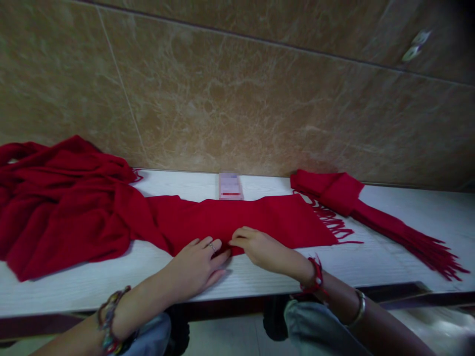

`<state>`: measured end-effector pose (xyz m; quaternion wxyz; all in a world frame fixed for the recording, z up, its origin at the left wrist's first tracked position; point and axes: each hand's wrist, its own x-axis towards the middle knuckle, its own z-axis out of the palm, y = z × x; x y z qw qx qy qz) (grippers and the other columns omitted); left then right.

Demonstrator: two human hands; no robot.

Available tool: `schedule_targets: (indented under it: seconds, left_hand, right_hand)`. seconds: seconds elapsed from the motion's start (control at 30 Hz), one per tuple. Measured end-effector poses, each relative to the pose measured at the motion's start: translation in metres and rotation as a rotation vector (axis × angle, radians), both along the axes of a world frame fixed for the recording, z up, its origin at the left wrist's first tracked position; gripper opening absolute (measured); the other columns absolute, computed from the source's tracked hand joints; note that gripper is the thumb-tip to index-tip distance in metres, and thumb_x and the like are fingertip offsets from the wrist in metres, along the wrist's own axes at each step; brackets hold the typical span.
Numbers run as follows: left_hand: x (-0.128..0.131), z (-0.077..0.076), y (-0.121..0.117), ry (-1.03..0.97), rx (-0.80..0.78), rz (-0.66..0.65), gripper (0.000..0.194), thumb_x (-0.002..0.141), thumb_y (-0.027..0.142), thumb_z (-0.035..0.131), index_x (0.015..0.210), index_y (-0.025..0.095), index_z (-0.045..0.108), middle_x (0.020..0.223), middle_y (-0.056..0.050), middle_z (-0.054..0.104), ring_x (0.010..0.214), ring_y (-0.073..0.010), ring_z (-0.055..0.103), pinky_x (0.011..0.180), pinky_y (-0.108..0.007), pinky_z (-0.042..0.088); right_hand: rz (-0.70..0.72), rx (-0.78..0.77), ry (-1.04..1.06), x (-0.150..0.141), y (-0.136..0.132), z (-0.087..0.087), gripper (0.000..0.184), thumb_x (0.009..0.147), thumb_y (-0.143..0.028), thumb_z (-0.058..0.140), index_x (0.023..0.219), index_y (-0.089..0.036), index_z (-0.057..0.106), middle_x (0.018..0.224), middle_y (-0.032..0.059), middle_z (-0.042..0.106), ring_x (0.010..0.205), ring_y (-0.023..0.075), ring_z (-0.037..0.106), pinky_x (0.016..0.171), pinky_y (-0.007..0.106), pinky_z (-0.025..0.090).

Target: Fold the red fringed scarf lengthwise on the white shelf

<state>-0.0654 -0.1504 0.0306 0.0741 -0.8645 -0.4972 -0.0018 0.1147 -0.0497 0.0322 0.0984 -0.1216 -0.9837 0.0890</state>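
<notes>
On the grained white tabletop [89, 284], 2 hands [196, 269] touch fringed cloth [260, 220].

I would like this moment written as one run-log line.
left hand: on flat red scarf | right hand: on same scarf | folded red scarf: right | red cloth heap: left | white surface: underneath
</notes>
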Motion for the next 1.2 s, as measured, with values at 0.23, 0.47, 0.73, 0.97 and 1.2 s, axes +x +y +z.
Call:
schedule_targets:
  seconds: [0.23,0.47,0.73,0.97,1.2]
  left_hand:
    - [-0.001,0.001,-0.001,-0.016,-0.037,-0.007,0.035,0.088,0.033,0.037,0.119,0.022,0.049,0.097,-0.009,0.053,0.088,-0.0225,0.049,0.077,-0.039,0.045]
    - [-0.004,0.000,-0.008,-0.097,-0.079,0.045,0.037,0.088,0.035,0.039,0.121,0.023,0.049,0.107,-0.011,0.052,0.092,-0.0231,0.051,0.083,-0.042,0.043]
    - [-0.015,0.019,-0.016,-0.082,-0.341,0.041,0.048,0.089,0.037,0.034,0.135,0.023,0.031,0.129,-0.012,0.045,0.114,-0.0252,0.045,0.094,-0.042,0.037]
    - [-0.016,0.011,-0.001,-0.166,-0.248,0.051,0.050,0.092,0.041,0.024,0.138,0.022,0.025,0.127,-0.013,0.047,0.115,-0.0256,0.045,0.094,-0.043,0.036]
    - [-0.004,0.004,0.007,-0.200,-0.119,0.014,0.032,0.089,0.030,0.036,0.111,0.019,0.057,0.110,-0.011,0.056,0.099,-0.0232,0.054,0.086,-0.040,0.042]
  right_hand:
    - [-0.189,0.079,-0.092,-0.015,0.040,-0.003,0.047,0.075,0.006,0.037,0.116,-0.007,0.055,0.116,0.0146,0.054,0.105,0.0205,0.050,0.090,0.032,0.042]
    - [0.072,-0.055,-0.071,-0.023,0.017,0.013,0.048,0.073,0.007,0.036,0.111,-0.013,0.058,0.110,0.0082,0.059,0.102,0.0143,0.052,0.091,0.026,0.040]
    - [-0.025,0.048,-0.064,-0.038,0.044,-0.008,0.055,0.071,0.008,0.037,0.121,-0.012,0.051,0.119,0.0114,0.052,0.108,0.0174,0.047,0.093,0.031,0.039]
    - [-0.169,0.106,-0.029,-0.034,0.074,-0.004,0.054,0.070,0.008,0.034,0.119,-0.007,0.052,0.118,0.0153,0.052,0.110,0.0188,0.047,0.096,0.033,0.038]
    - [-0.083,0.027,-0.109,-0.005,0.051,0.004,0.054,0.070,0.007,0.034,0.115,-0.013,0.055,0.113,0.0105,0.055,0.107,0.0165,0.049,0.095,0.032,0.039]
